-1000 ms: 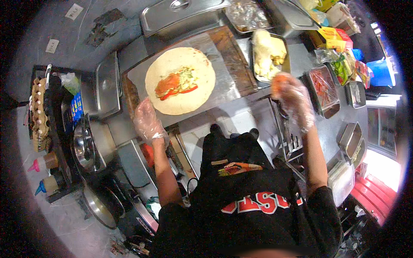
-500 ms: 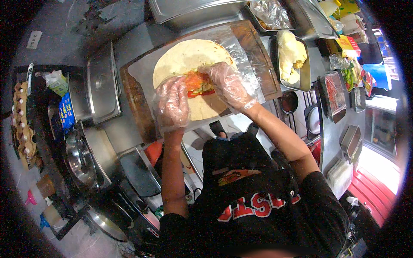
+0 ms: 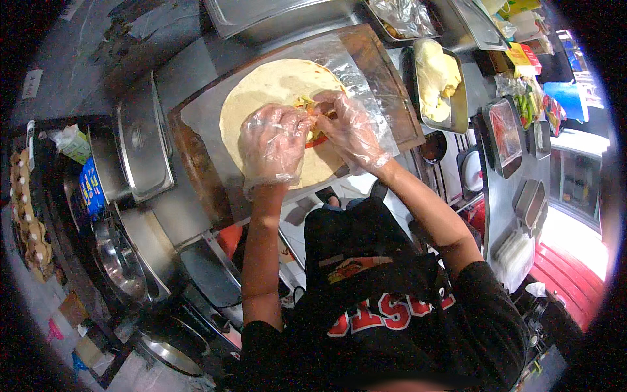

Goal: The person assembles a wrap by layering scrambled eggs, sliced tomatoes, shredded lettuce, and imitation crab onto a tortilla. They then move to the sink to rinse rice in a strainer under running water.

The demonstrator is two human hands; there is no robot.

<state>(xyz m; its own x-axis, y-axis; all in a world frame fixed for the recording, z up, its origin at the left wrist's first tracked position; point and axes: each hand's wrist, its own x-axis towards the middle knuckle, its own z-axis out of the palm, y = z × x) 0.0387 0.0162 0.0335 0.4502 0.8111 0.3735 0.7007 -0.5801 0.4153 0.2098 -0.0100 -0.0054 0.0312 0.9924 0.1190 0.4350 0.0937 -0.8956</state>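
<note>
A large pale flatbread (image 3: 261,88) lies on a translucent sheet (image 3: 208,111) over a dark wooden board (image 3: 390,68). Across its middle runs a filling (image 3: 305,102) of red, orange and pale green pieces, mostly hidden by my hands. Both hands wear clear plastic gloves. My left hand (image 3: 274,142) is closed, its fingers bunched at the filling's left side; what its fingertips hold is hidden. From the right, my right hand (image 3: 347,130) pinches at the filling, thumb and fingers drawn together. The fingertips of both hands meet over it.
Right of the board stands a metal tray (image 3: 460,98) with pale yellow food in a plastic bag. Steel lidded containers line the back and a steel lid (image 3: 144,147) leans at left. A shallow tray (image 3: 503,140) of reddish food and a blue container (image 3: 565,100) are farther right.
My left hand has moved right and up, over the filling. My right hand has drawn its fingers into a pinch, meeting the left. The whole view has shifted slightly.
</note>
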